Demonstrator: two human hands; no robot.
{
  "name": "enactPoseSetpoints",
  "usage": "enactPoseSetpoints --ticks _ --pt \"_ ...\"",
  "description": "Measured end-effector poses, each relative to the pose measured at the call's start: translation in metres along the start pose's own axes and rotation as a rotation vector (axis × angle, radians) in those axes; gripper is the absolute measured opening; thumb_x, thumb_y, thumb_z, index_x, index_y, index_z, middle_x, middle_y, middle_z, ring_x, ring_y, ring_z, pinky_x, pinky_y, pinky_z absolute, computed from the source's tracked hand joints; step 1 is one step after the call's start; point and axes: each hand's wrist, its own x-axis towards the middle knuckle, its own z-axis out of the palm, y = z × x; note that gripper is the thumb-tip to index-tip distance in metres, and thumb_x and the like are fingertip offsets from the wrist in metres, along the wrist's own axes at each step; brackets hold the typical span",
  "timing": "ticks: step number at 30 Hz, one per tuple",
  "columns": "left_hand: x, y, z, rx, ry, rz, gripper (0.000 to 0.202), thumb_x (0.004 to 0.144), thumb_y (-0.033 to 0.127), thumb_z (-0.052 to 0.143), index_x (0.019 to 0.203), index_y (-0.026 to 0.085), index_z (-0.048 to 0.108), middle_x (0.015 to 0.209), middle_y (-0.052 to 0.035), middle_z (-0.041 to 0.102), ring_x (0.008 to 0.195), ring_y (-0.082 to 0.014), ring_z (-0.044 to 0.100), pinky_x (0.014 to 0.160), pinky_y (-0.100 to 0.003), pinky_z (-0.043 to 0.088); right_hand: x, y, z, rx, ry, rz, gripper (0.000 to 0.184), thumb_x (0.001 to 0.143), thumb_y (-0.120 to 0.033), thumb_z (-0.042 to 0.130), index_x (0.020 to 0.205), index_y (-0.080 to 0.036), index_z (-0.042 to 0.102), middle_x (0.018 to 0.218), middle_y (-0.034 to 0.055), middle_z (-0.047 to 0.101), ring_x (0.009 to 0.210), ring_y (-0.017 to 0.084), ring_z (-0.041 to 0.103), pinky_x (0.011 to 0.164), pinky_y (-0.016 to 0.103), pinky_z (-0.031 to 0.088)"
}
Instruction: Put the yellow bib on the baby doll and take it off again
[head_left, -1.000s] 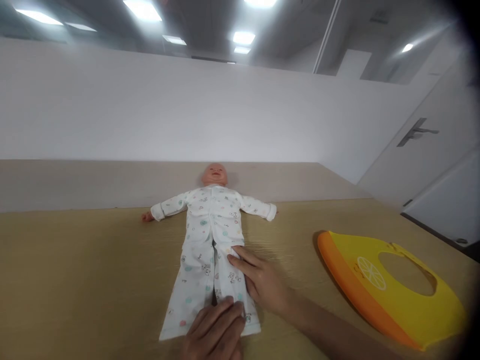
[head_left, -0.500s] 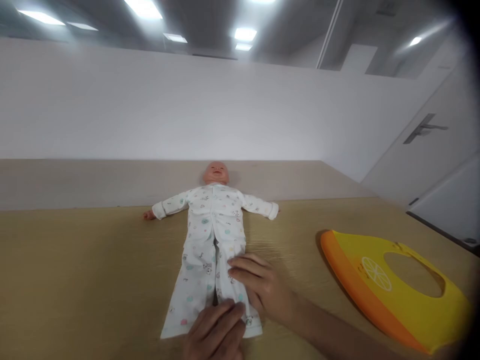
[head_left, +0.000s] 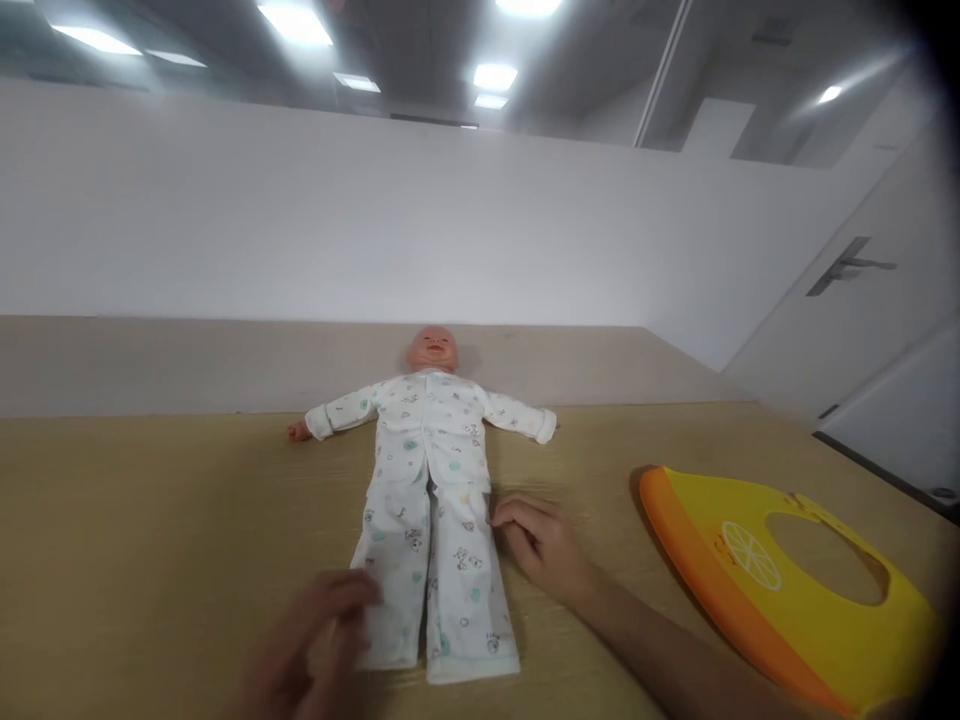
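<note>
A baby doll (head_left: 433, 348) lies on its back, arms spread, in a white printed long-sleeved top (head_left: 426, 425). White printed trousers (head_left: 469, 590) cover its legs, both legs laid out flat. At the trousers' right edge, around thigh height, my right hand (head_left: 544, 545) has its fingers curled in and the fingertips against the fabric. My left hand (head_left: 315, 640) is smeared by motion beside the lower end of the left trouser leg, partly in front of it. Whether it touches the cloth is unclear.
A yellow and orange bib (head_left: 712, 540) with a citrus-slice print lies to the right on the wooden table (head_left: 150, 540). Behind the table stands a white wall (head_left: 322, 220), with a door handle (head_left: 847, 265) far right.
My left hand has left the trouser legs' middle and moved leftward. My right hand has slid off the right leg's front to its outer edge. The right leg now lies straighter and flatter.
</note>
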Motion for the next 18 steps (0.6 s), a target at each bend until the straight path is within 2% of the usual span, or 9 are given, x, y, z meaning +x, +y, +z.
enactPoseSetpoints --ticks 2,3,5,7,8,10,12,15,18 --pt "0.009 -0.010 -0.012 0.060 -0.146 -0.198 0.023 0.086 0.040 0.054 0.097 0.023 0.064 0.092 -0.0020 0.069 0.081 -0.0161 0.067 0.066 -0.022 0.057 0.000 0.002 0.000 -0.011 -0.025 0.025 0.024 0.081 -0.002 0.040 0.082 -0.017 0.059 0.074 0.0023 0.062 0.069 0.013 0.057 0.062 0.024 0.046" --pt "0.012 -0.013 -0.016 0.074 -0.216 -0.234 0.027 0.087 0.041 0.052 0.104 0.023 0.062 0.095 -0.0026 0.068 0.081 -0.0160 0.066 0.066 -0.023 0.057 0.000 0.003 0.001 -0.016 -0.030 0.029 0.024 0.080 -0.002 0.041 0.081 -0.017 0.059 0.073 0.0020 0.062 0.067 0.012 0.057 0.061 0.024 0.046" --pt "0.011 -0.019 -0.021 0.082 -0.332 -0.144 0.035 0.086 0.040 0.053 0.116 0.024 0.058 0.111 -0.0053 0.063 0.095 -0.0180 0.064 0.078 -0.028 0.056 -0.001 0.002 0.002 -0.010 -0.029 0.029 0.023 0.079 -0.002 0.041 0.080 -0.017 0.058 0.072 0.0014 0.061 0.065 0.012 0.056 0.060 0.023 0.044" --pt "0.001 -0.026 -0.022 0.111 -0.324 0.058 0.040 0.082 0.038 0.058 0.121 0.027 0.056 0.123 -0.0068 0.056 0.109 -0.0218 0.059 0.089 -0.033 0.053 -0.002 0.003 0.002 0.011 -0.030 0.025 0.023 0.078 -0.002 0.041 0.081 -0.017 0.058 0.071 0.0008 0.060 0.064 0.012 0.055 0.060 0.023 0.044" --pt "-0.004 -0.030 -0.020 0.150 -0.306 0.145 0.045 0.080 0.037 0.061 0.123 0.029 0.055 0.125 -0.0067 0.055 0.111 -0.0228 0.058 0.089 -0.033 0.053 -0.002 0.003 0.002 0.023 -0.031 0.027 0.024 0.078 -0.002 0.041 0.081 -0.018 0.058 0.070 0.0006 0.060 0.064 0.012 0.055 0.060 0.023 0.043" --pt "-0.014 -0.038 -0.015 0.256 -0.323 0.266 0.053 0.077 0.034 0.063 0.129 0.033 0.051 0.122 -0.0061 0.056 0.102 -0.0207 0.062 0.082 -0.030 0.055 -0.002 0.004 0.002 0.034 -0.033 0.038 0.024 0.078 -0.002 0.040 0.080 -0.018 0.058 0.070 0.0004 0.060 0.064 0.012 0.055 0.061 0.023 0.043" --pt "-0.018 -0.043 -0.009 0.351 -0.359 0.314 0.061 0.077 0.030 0.063 0.136 0.033 0.044 0.117 -0.0059 0.060 0.094 -0.0187 0.065 0.077 -0.027 0.055 -0.002 0.006 0.002 0.037 -0.035 0.047 0.024 0.077 -0.001 0.041 0.079 -0.018 0.058 0.069 0.0004 0.060 0.064 0.012 0.054 0.061 0.022 0.043" --pt "-0.014 -0.044 -0.002 0.432 -0.362 0.328 0.071 0.075 0.024 0.061 0.141 0.026 0.036 0.110 -0.0059 0.066 0.090 -0.0201 0.066 0.077 -0.029 0.056 -0.001 0.007 0.003 0.043 -0.038 0.049 0.024 0.077 -0.001 0.042 0.078 -0.018 0.058 0.068 0.0004 0.059 0.063 0.011 0.054 0.060 0.021 0.042" --pt "-0.009 -0.042 0.001 0.480 -0.367 0.383 0.070 0.074 0.017 0.057 0.141 0.022 0.035 0.106 -0.0056 0.070 0.088 -0.0200 0.068 0.075 -0.029 0.056 0.000 0.006 0.003 0.044 -0.042 0.081 0.024 0.077 -0.001 0.042 0.079 -0.017 0.059 0.069 0.0005 0.060 0.063 0.011 0.055 0.061 0.021 0.042"
